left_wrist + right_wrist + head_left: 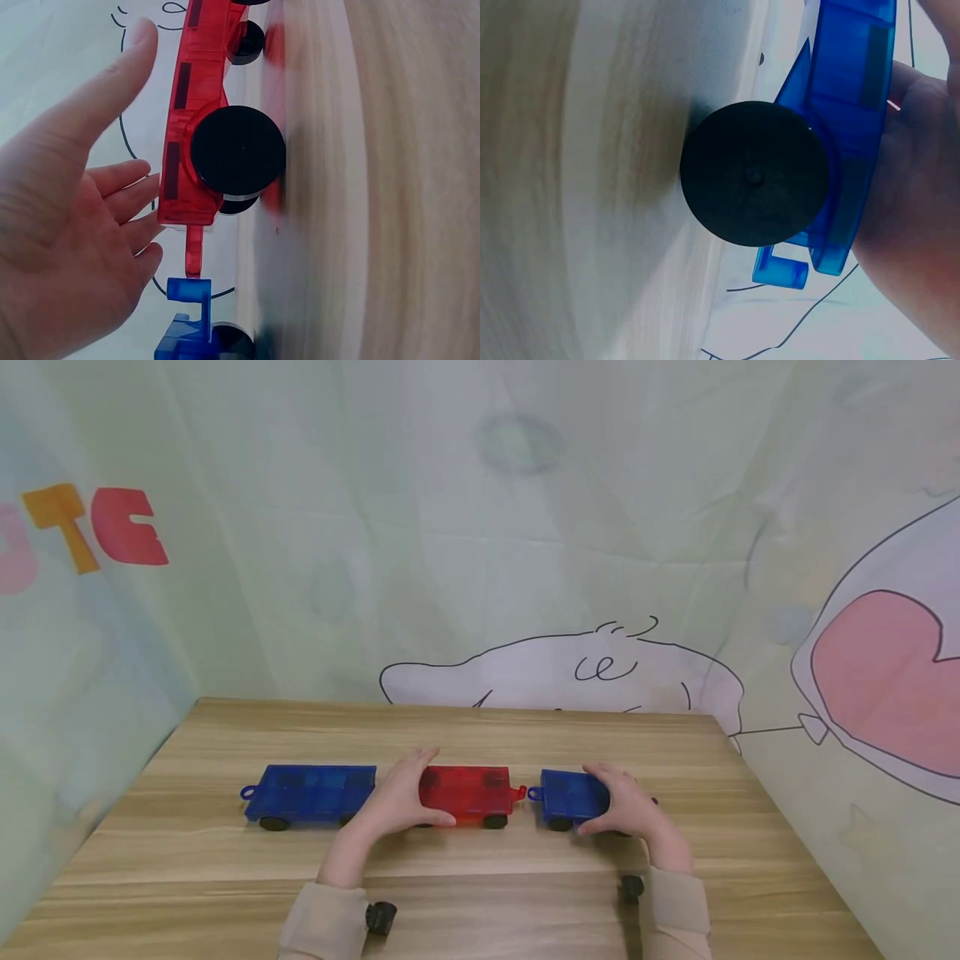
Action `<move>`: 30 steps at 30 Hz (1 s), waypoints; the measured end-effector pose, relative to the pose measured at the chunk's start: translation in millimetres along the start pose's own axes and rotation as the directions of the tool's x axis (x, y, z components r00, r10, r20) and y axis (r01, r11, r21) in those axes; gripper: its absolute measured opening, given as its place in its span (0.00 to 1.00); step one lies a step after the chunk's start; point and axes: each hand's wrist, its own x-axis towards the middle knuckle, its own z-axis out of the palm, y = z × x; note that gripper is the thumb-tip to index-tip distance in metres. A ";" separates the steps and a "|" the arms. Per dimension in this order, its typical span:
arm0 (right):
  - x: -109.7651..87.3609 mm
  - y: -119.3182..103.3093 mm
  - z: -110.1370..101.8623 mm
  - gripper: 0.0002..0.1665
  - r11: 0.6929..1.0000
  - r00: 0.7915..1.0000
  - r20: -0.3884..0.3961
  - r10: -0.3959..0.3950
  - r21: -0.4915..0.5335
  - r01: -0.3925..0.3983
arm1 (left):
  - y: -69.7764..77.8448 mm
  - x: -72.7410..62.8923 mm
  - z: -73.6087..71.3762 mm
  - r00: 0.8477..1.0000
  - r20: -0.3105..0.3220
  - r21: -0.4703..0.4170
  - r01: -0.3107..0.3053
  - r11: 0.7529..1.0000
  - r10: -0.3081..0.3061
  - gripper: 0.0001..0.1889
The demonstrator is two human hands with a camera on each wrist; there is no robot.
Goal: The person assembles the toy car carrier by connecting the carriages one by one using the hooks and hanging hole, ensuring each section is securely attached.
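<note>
Three toy train wagons stand in a row on the wooden table. My left hand is over the left end of the red wagon, thumb along its near edge. In the left wrist view its thumb and fingers look loosely extended, apart from the wagon's side. My right hand grips the small-looking blue wagon, thumb in front and fingers behind; the hand hides its right part. At far left is another blue wagon. Its hook meets the red wagon's coupling tab; whether they are linked, I cannot tell.
The wooden table ends at a pale printed curtain behind and at both sides. A short gap separates the red wagon's hook from the right blue wagon's ring. A small black device sits at the left wrist.
</note>
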 end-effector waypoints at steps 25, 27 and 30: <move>-0.9 1.3 0.1 0.55 1.000 1.000 0.004 0.015 0.002 -0.015 | -4.7 -2.7 1.1 0.999 0.039 -0.072 -0.035 0.997 0.038 0.49; -0.6 1.9 0.4 0.55 1.000 1.000 0.003 0.019 -0.002 -0.019 | -5.2 -2.0 1.5 0.999 0.039 -0.076 -0.030 0.997 0.033 0.49; -0.1 2.1 0.7 0.55 1.000 1.000 -0.001 0.017 -0.008 -0.017 | -5.0 -2.4 1.1 0.999 0.036 -0.086 -0.035 0.996 0.039 0.48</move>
